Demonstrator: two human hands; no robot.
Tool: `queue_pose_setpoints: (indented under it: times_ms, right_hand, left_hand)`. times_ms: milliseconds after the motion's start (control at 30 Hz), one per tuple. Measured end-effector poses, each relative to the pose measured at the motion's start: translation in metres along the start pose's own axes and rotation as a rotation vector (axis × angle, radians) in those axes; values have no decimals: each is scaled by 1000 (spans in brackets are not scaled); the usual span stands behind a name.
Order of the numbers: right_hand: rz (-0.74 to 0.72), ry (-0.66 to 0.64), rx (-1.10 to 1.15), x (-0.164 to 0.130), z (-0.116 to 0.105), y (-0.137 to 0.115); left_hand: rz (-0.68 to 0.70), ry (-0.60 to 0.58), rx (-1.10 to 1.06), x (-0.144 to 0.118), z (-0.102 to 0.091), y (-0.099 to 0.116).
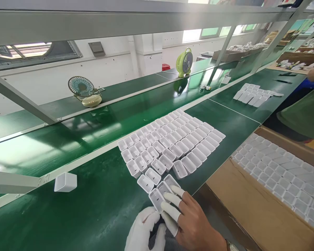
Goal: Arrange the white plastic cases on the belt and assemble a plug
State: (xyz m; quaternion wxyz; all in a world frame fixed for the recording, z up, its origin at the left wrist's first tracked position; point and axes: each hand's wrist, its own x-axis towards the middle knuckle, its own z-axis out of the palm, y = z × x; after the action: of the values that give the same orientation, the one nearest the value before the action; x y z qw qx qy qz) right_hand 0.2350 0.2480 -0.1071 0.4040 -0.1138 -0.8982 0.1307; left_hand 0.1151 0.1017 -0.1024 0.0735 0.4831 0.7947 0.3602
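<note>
Under both hands (172, 216), small white open-topped shells (161, 193), seemingly plastic.

white open shells (161, 193) — upright, on green bench (102, 209)

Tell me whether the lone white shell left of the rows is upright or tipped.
Tipped: the lone shell lies on its side, closed wall showing, unlike the open-topped rows.

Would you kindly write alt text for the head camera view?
A gloved left hand and a right hand with finger cots touch white plastic shells at the near end of a grid of shells on a green bench; a cardboard box sits right.
</note>
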Motion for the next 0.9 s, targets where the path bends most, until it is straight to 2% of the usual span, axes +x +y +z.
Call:
queue_pose_setpoints:
  times_ms: [167,300,400,500,633,767,900]
  right_hand:
    - [68,11,-20,4,-1,6]
    - [94,29,-19,3,2,8]
    - [97,19,-10,1,2,10]
    - [82,-27,20,2,-1,12]
    - [59,-31,34,4,-1,13]
    - [76,12,49,7,3,12]
    - [78,38,41,7,9,11]
  left_hand:
    - [-16,-73,23,8,10,0]
    - [-34,-153,31,12,9,2]
    - [-71,-140,72,12,0,-2]
    - [-182,-85,128,18,-18,-11]
    - [-352,-140,105,38,-42,-19]
    - [-361,-219,15,57,-53,-16]
    - [-346,-266,-12,61,-55,-15]
